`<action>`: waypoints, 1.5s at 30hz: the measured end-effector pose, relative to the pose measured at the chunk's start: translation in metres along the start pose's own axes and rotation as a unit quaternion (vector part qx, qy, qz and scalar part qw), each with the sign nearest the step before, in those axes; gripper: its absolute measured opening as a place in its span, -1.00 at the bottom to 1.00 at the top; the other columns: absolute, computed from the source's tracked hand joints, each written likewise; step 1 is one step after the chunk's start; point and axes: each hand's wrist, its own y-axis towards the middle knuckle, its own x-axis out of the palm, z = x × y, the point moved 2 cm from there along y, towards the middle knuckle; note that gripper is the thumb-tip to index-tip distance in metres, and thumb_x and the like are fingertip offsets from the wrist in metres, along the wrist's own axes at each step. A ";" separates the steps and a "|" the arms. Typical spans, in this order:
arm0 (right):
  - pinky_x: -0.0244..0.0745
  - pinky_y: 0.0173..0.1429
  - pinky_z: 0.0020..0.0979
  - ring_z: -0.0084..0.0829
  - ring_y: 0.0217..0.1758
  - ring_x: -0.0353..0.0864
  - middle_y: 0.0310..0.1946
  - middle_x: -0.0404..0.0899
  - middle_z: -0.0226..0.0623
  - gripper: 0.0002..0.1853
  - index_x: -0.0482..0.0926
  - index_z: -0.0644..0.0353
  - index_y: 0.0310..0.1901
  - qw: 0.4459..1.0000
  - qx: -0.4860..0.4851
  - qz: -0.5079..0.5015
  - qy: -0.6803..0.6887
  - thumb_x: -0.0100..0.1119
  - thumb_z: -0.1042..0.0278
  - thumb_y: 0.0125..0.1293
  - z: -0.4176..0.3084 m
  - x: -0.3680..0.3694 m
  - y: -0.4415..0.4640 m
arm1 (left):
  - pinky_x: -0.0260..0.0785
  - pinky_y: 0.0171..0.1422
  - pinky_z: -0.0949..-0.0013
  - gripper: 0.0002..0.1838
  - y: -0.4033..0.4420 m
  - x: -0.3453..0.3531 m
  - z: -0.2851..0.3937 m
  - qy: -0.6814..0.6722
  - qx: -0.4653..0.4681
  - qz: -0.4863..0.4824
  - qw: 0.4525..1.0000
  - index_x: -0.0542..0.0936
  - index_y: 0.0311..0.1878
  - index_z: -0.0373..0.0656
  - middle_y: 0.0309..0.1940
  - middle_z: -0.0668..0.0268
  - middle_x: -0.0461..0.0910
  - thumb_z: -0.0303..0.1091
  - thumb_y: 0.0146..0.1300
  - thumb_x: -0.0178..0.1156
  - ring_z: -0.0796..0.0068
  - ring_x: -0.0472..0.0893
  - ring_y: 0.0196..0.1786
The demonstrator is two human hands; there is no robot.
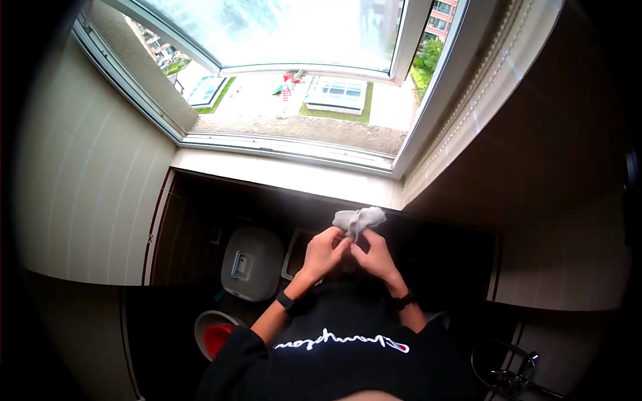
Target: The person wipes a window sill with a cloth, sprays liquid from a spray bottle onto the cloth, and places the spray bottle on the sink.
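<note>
A crumpled light grey cloth (pixel 361 219) is held up in front of my body, just below the window sill. My left hand (pixel 324 251) pinches its lower left part, with the fingers curled. On the other side my right hand (pixel 374 255) grips the lower right part of the same cloth. The fingertips of both hands come close together under the cloth, and a short end of it hangs between them. A dark band circles each wrist.
Above the hands, a tilted window (pixel 301 69) stands open over a white sill (pixel 281 175). Below left are a grey lidded bin (pixel 254 277) and a white bucket (pixel 201 325) with a red container (pixel 216 339) inside. Tiled walls flank both sides; a metal fixture (pixel 511 377) is at lower right.
</note>
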 end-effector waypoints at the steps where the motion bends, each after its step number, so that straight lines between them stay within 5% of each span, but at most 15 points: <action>1: 0.45 -0.18 -0.29 -0.12 -0.31 0.57 -0.37 0.52 0.01 -0.81 0.47 0.34 -0.20 1.000 0.000 0.000 0.000 0.06 0.46 0.15 0.001 -0.003 0.000 | 0.46 -0.29 0.33 -0.79 0.000 0.000 0.000 0.061 0.033 0.028 0.997 0.57 -0.24 -0.25 -0.41 0.10 0.62 -0.28 0.22 0.21 0.23 0.65 -0.38; 3: 0.45 -0.21 -0.29 -0.10 -0.35 0.56 -0.41 0.50 0.02 -0.81 0.47 0.34 -0.21 0.994 0.105 -0.001 -0.021 0.01 0.47 0.15 0.007 -0.011 -0.002 | 0.45 -0.30 0.30 -0.81 0.001 -0.001 0.001 0.122 0.065 0.054 0.989 0.57 -0.25 -0.24 -0.42 0.09 0.61 -0.28 0.24 0.18 0.19 0.64 -0.39; 7: 0.45 -0.17 -0.35 -0.30 -0.31 0.58 -0.33 0.57 -0.05 -0.74 0.47 0.39 -0.10 0.990 0.075 0.114 -0.021 0.02 0.45 0.20 0.023 -0.021 -0.003 | 0.36 -0.33 0.29 -0.78 0.004 -0.006 -0.002 0.064 0.001 0.116 0.991 0.51 -0.32 -0.27 -0.52 0.12 0.53 -0.29 0.33 0.04 0.29 0.57 -0.42; 9: 0.42 -0.10 -0.48 -0.56 -0.21 0.53 -0.19 0.59 -0.22 -0.67 0.37 0.42 0.07 0.978 0.178 0.043 0.096 -0.02 0.49 0.29 0.039 -0.029 -0.004 | 0.32 -0.27 0.34 -0.72 0.010 -0.007 -0.031 -0.091 -0.028 0.112 0.989 0.48 -0.34 -0.30 -0.50 0.26 0.50 -0.29 0.39 -0.05 0.48 0.50 -0.39; 11: 0.42 -0.08 -0.50 -0.56 -0.17 0.52 -0.17 0.57 -0.21 -0.60 0.26 0.41 0.17 0.961 0.173 0.068 0.202 -0.01 0.46 0.33 0.068 -0.027 -0.009 | 0.31 -0.21 0.40 -0.71 0.012 -0.008 -0.041 -0.202 -0.029 0.116 0.972 0.51 -0.28 -0.28 -0.42 0.42 0.48 -0.26 0.43 -0.08 0.60 0.44 -0.32; 14: 0.42 0.01 -0.49 -0.51 -0.11 0.52 -0.12 0.56 -0.19 -0.48 0.15 0.40 0.23 0.939 0.227 0.045 0.254 0.08 0.47 0.30 0.048 -0.031 -0.006 | 0.36 -0.09 0.46 -0.74 0.009 -0.009 -0.037 -0.438 -0.208 0.064 0.872 0.54 -0.12 -0.24 -0.29 0.44 0.54 -0.22 0.40 0.02 0.63 0.50 -0.23; 18: 0.39 0.16 -0.45 -0.44 0.00 0.53 -0.05 0.53 -0.20 -0.26 0.03 0.37 0.31 0.936 0.130 0.081 0.317 0.25 0.55 0.18 0.035 -0.031 0.001 | 0.39 0.00 0.49 -0.70 0.009 -0.012 -0.038 -0.351 -0.112 -0.044 0.929 0.53 -0.04 -0.31 -0.16 0.32 0.59 -0.25 0.36 0.11 0.56 0.56 -0.12; 22: 0.43 0.12 -0.45 -0.45 -0.02 0.55 -0.06 0.54 -0.19 -0.18 -0.07 0.29 0.38 0.924 0.249 -0.056 0.283 0.22 0.59 0.18 0.046 -0.030 -0.003 | 0.38 -0.07 0.53 -0.72 0.011 -0.017 -0.035 -0.384 -0.132 -0.034 0.913 0.60 -0.12 -0.30 -0.23 0.38 0.62 -0.25 0.37 0.10 0.67 0.53 -0.19; 25: 0.45 0.02 -0.50 -0.53 -0.13 0.54 -0.17 0.55 -0.28 -0.22 -0.05 0.27 0.38 0.918 0.180 0.052 0.350 0.17 0.62 0.20 0.034 -0.036 0.003 | 0.37 -0.13 0.56 -0.70 0.013 -0.022 -0.028 -0.366 -0.115 0.072 0.920 0.60 -0.13 -0.31 -0.27 0.39 0.62 -0.23 0.38 0.10 0.69 0.53 -0.24; 27: 0.39 -0.15 -0.62 -0.67 -0.29 0.43 -0.31 0.46 -0.40 -0.43 0.19 0.23 0.27 0.931 0.149 0.118 0.312 0.11 0.61 0.24 0.030 -0.042 0.006 | 0.33 -0.21 0.60 -0.70 0.015 -0.025 -0.027 -0.381 -0.120 0.087 0.913 0.61 -0.15 -0.31 -0.35 0.45 0.59 -0.22 0.37 0.11 0.72 0.49 -0.31; 31: 0.41 0.00 -0.49 -0.50 -0.12 0.47 -0.16 0.48 -0.29 -0.73 0.50 0.23 -0.02 0.971 0.028 0.181 0.155 0.07 0.52 0.22 0.036 -0.036 0.011 | 0.18 -0.31 0.62 -0.73 0.035 -0.019 -0.008 -0.268 -0.059 0.061 0.960 0.58 -0.12 -0.31 -0.39 0.55 0.48 -0.26 0.37 0.07 0.80 0.34 -0.35; 33: 0.33 0.21 -0.17 -0.02 0.12 0.42 0.01 0.43 -0.01 -0.55 0.45 0.21 0.11 0.975 -0.070 0.173 -0.121 0.11 0.42 0.13 0.018 -0.041 0.023 | 0.27 -0.25 0.53 -0.69 0.060 -0.007 -0.013 -0.222 0.024 0.029 0.974 0.52 -0.06 -0.33 -0.39 0.40 0.52 -0.25 0.38 0.01 0.64 0.43 -0.34; 36: 0.24 0.30 -0.11 0.04 0.17 0.34 0.09 0.35 0.02 -0.47 0.38 0.23 0.17 0.927 -0.067 0.118 -0.349 0.17 0.30 0.15 0.046 -0.021 0.048 | 0.32 -0.03 0.22 -0.62 0.097 0.028 -0.014 -0.018 0.098 -0.039 0.994 0.39 0.02 -0.35 -0.22 -0.08 0.43 -0.20 0.36 -0.06 -0.01 0.46 -0.16; 41: -0.08 0.46 -0.06 0.00 0.31 0.18 0.18 0.28 0.04 -0.42 0.34 0.32 0.19 0.848 -0.067 0.061 -0.521 0.03 0.16 0.16 0.133 0.005 0.052 | 0.17 0.24 0.03 -0.51 0.112 0.072 -0.042 0.334 0.281 0.021 0.900 0.39 -0.02 -0.37 -0.11 -0.05 0.45 -0.04 0.30 -0.05 -0.04 0.42 0.00; 45: -0.03 0.43 -0.11 -0.04 0.35 0.14 0.23 0.25 0.00 -0.44 0.38 0.29 0.17 0.861 -0.023 -0.001 -0.508 0.07 0.19 0.13 0.124 -0.005 0.053 | 0.15 0.30 0.05 -0.42 0.113 0.070 -0.044 0.325 0.263 0.019 0.908 0.38 0.04 -0.39 0.00 -0.09 0.45 0.04 0.29 -0.06 -0.06 0.42 0.09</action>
